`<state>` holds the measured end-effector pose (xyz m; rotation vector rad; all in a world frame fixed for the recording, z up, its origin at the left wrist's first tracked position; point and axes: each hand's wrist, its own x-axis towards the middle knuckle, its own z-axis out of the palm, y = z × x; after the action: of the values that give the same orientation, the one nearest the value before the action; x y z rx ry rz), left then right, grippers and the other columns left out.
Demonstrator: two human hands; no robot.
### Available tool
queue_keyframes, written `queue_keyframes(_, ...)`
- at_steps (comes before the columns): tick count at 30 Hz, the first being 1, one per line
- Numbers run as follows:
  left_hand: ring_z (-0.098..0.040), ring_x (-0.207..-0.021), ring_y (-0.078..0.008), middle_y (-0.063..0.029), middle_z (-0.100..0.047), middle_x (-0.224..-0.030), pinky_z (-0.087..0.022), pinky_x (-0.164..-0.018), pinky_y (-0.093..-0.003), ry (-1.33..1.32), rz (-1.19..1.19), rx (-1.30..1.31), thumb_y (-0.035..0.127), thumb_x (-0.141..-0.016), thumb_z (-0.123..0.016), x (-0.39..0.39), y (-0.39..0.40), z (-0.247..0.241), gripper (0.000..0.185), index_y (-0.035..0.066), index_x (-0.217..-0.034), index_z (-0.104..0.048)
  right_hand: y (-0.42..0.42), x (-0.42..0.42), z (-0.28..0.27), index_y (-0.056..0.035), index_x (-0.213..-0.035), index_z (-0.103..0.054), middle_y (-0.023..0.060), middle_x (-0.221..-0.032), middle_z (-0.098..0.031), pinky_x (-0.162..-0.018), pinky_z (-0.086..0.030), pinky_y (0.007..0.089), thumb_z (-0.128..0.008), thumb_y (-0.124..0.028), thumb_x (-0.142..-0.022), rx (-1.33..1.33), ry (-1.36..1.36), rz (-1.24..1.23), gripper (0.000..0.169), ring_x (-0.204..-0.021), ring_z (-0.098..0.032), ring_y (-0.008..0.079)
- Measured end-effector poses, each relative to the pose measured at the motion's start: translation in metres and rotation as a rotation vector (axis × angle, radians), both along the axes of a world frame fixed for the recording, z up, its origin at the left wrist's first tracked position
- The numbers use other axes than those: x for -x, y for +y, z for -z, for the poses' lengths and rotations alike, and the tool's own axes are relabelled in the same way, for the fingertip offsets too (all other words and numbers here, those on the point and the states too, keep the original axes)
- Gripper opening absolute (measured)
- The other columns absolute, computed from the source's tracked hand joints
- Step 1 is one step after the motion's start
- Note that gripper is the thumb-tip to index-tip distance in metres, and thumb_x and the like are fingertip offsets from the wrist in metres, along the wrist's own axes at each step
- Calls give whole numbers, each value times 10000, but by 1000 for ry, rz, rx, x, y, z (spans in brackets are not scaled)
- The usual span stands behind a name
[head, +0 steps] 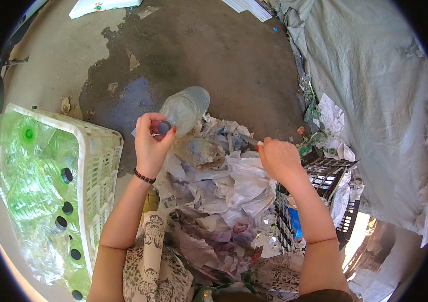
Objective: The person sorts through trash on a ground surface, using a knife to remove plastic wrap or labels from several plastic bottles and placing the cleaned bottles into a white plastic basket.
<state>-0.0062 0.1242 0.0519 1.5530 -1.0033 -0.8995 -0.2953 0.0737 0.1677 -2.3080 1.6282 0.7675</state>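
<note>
My left hand (152,136) grips a large clear plastic bottle (189,107) at its neck. The dark cap (164,127) faces me, and the bottle's body points away. In my right hand (280,158) is a small knife (251,140), its blade directed left towards the bottle but apart from it. My fist hides most of its handle. Below both hands lies a heap of crumpled plastic film and paper scraps (232,185).
To the left, a white plastic crate (100,177) holds several green-tinted and clear bottles (32,185) with dark caps. A black plastic crate (325,173) sits right. Grey sheeting (368,94) hangs beyond it. The concrete floor ahead has a wet patch (214,49).
</note>
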Motion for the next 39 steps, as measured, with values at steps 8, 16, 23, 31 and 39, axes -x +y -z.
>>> queue_keyframes(8, -525, -771, -86, -35, -494, -987, -533, -641, -220, 80, -63, 32, 27, -806, -756, -2, -4, 6, 289, 30, -1034, -578, -31, -20, -26, -53, -939, -636, 146, -853, -678, -670, -475, 469, -573, -190, -944, 117, -584, 44, 150, -788, -646, 380)
queue_keyframes(16, -580, -769, -48, -13, -567, -949, -510, -638, -208, -3, -59, 42, -26, -834, -724, -4, -12, 9, 295, 25, -1072, -558, -56, -58, -24, -92, -788, -673, 59, -725, -611, -641, -517, 361, -665, -125, -834, 453, -447, -433, 57, -746, -637, 236)
queue_keyframes(23, -592, -784, -63, -23, -568, -950, -536, -639, -218, -26, -59, 41, -9, -844, -720, -6, -14, 18, 291, 8, -1077, -546, -82, -111, 3, -88, -685, -702, 69, -729, -666, -642, -542, 331, -699, -78, -655, 443, -331, -702, 32, -758, -670, 215)
queue_keyframes(31, -598, -743, -72, -27, -568, -923, -579, -668, -249, 6, -64, 1, -15, -855, -695, -7, -19, 25, 255, 7, -1051, -533, -120, -120, 79, -130, -755, -726, 34, -760, -662, -696, -527, 332, -684, -166, -787, 372, -393, -828, 64, -808, -666, 207)
queue_keyframes(39, -604, -763, -67, -17, -555, -925, -583, -679, -256, 139, -81, -3, -12, -872, -674, -6, -30, 18, 233, 7, -1059, -536, -195, -71, 155, -127, -772, -730, 44, -838, -703, -781, -544, 367, -680, -143, -780, 338, -177, -601, 53, -906, -682, 234)
